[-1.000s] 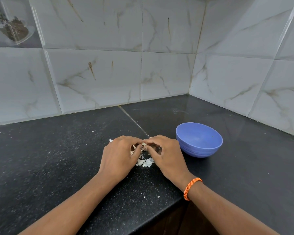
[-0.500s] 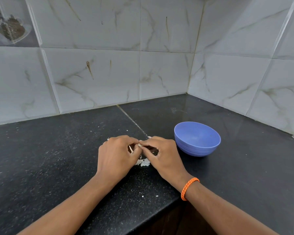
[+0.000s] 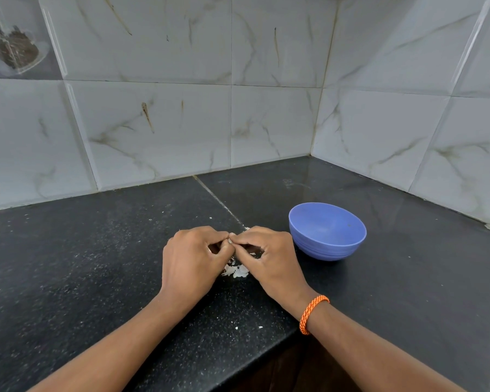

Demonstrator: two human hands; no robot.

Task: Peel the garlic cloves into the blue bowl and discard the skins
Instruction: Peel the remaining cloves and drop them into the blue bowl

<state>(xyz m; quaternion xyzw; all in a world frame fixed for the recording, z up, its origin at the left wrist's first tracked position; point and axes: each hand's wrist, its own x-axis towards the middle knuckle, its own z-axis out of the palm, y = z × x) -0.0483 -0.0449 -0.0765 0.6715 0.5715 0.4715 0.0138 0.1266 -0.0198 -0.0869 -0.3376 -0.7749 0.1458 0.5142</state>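
Note:
My left hand (image 3: 191, 261) and my right hand (image 3: 269, 260) meet fingertip to fingertip just above the black counter. Between the thumbs and forefingers they pinch a small pale garlic clove (image 3: 231, 241), mostly hidden by the fingers. Under the hands lies a little heap of white garlic skins (image 3: 236, 270). The blue bowl (image 3: 327, 230) stands on the counter right of my right hand, close to its knuckles; its inside looks bare.
The black speckled counter (image 3: 96, 264) fills a corner between two marble-tiled walls (image 3: 266, 108). Its front edge runs under my forearms. A few white crumbs (image 3: 248, 327) lie near that edge. An orange braided band (image 3: 313, 314) circles my right wrist.
Both hands have stayed together over the skins, the fingers shifting slightly on the clove. The view has drifted a little; the bowl has not moved.

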